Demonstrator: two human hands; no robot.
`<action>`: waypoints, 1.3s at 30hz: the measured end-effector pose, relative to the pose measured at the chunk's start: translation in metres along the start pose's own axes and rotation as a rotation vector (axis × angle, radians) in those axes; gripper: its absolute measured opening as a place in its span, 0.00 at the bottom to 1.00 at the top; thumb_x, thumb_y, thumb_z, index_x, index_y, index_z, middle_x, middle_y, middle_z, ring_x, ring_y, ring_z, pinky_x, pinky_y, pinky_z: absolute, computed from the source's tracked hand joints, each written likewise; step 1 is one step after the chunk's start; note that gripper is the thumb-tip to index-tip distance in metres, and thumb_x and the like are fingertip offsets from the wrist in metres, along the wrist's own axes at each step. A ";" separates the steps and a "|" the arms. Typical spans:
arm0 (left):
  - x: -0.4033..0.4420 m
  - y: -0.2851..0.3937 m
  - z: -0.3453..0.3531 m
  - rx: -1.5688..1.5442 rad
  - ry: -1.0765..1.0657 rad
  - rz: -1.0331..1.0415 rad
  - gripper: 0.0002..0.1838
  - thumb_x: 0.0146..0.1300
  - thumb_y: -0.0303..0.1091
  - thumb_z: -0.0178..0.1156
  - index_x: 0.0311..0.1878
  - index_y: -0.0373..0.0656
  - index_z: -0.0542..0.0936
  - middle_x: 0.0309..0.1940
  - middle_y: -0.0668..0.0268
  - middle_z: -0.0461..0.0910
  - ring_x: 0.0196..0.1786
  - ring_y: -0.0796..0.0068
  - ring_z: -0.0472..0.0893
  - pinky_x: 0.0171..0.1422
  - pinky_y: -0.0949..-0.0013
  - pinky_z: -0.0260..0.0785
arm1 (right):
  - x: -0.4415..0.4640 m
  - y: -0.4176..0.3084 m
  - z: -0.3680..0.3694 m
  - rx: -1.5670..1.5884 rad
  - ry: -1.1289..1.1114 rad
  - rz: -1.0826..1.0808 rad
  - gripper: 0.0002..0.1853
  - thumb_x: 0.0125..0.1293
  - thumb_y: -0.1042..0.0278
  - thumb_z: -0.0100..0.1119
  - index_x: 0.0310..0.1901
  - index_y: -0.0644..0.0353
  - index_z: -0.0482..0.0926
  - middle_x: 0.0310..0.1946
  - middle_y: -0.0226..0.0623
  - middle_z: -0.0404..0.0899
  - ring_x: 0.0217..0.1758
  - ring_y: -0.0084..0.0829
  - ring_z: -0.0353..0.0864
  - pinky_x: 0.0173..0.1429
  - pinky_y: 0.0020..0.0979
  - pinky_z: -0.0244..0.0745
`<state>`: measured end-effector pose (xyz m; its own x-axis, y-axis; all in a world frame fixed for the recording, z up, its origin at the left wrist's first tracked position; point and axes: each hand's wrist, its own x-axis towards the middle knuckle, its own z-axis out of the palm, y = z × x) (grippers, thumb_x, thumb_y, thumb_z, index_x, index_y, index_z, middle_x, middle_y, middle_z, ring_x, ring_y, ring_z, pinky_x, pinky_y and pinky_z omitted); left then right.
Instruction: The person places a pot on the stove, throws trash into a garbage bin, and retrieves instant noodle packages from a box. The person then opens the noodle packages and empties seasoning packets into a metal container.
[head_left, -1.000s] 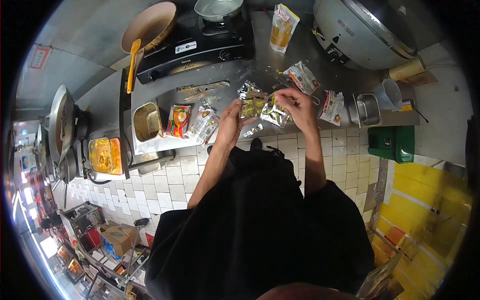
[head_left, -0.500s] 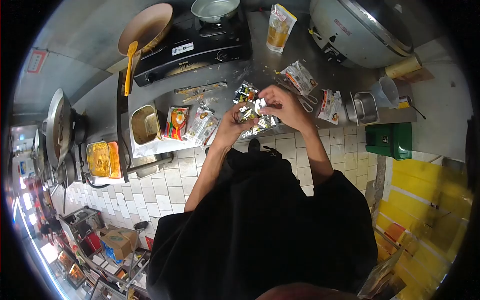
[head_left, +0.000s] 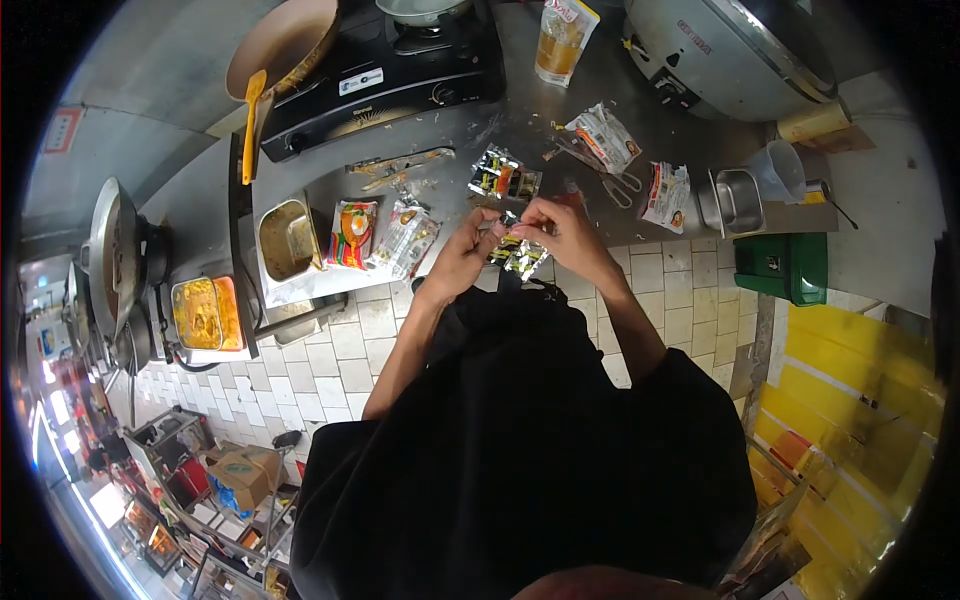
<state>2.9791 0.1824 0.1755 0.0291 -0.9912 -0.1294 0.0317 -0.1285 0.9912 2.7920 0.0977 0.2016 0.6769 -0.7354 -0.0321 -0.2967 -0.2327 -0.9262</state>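
Both hands meet in front of my body, over the counter's front edge. Pinched between them is a small shiny foil seasoning sachet (head_left: 524,260), silver with some black and yellow. The fingers of my left hand (head_left: 462,262) close on its left side, and those of my right hand (head_left: 570,245) grip its upper right. Whether the sachet is torn cannot be made out. Just beyond the hands, more black foil sachets (head_left: 495,172) lie on the counter. Left of my left hand are a clear-and-white noodle packet (head_left: 406,242) and a red noodle packet (head_left: 353,236).
Tongs (head_left: 622,186) and two white packets (head_left: 604,138) (head_left: 666,196) lie to the right. A gas stove (head_left: 375,95), a pouch of yellow liquid (head_left: 562,45) and a large cooker (head_left: 700,60) stand behind. Metal containers (head_left: 288,240) (head_left: 738,200) sit on both sides.
My hands have drawn back toward my body, away from the black sachets, which now show more fully. The foil between my fingers looks smaller, and my right fingers have come closer to the left ones.
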 end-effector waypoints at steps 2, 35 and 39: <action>-0.003 0.002 -0.004 0.026 0.064 -0.125 0.07 0.76 0.31 0.56 0.46 0.38 0.75 0.24 0.76 0.74 0.27 0.90 0.66 0.32 0.79 0.59 | -0.002 0.011 0.012 0.051 0.035 0.006 0.10 0.67 0.68 0.68 0.38 0.65 0.80 0.30 0.30 0.81 0.31 0.19 0.76 0.39 0.25 0.72; -0.032 0.002 -0.050 -0.136 0.256 -0.035 0.18 0.77 0.49 0.53 0.50 0.41 0.76 0.39 0.67 0.85 0.40 0.79 0.83 0.41 0.71 0.77 | 0.012 0.098 -0.035 0.023 0.208 -0.074 0.12 0.77 0.65 0.52 0.39 0.67 0.77 0.32 0.33 0.79 0.35 0.32 0.77 0.44 0.36 0.73; -0.039 0.003 -0.034 -0.170 0.209 0.014 0.18 0.77 0.48 0.54 0.49 0.41 0.76 0.38 0.67 0.85 0.38 0.80 0.82 0.40 0.72 0.76 | 0.029 0.055 -0.036 -0.506 -0.048 -0.155 0.13 0.77 0.63 0.52 0.37 0.65 0.76 0.27 0.34 0.76 0.30 0.31 0.72 0.39 0.35 0.70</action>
<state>3.0117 0.2213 0.1824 0.2357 -0.9623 -0.1360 0.1968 -0.0898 0.9763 2.7707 0.0406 0.1630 0.7653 -0.6406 0.0628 -0.4703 -0.6232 -0.6249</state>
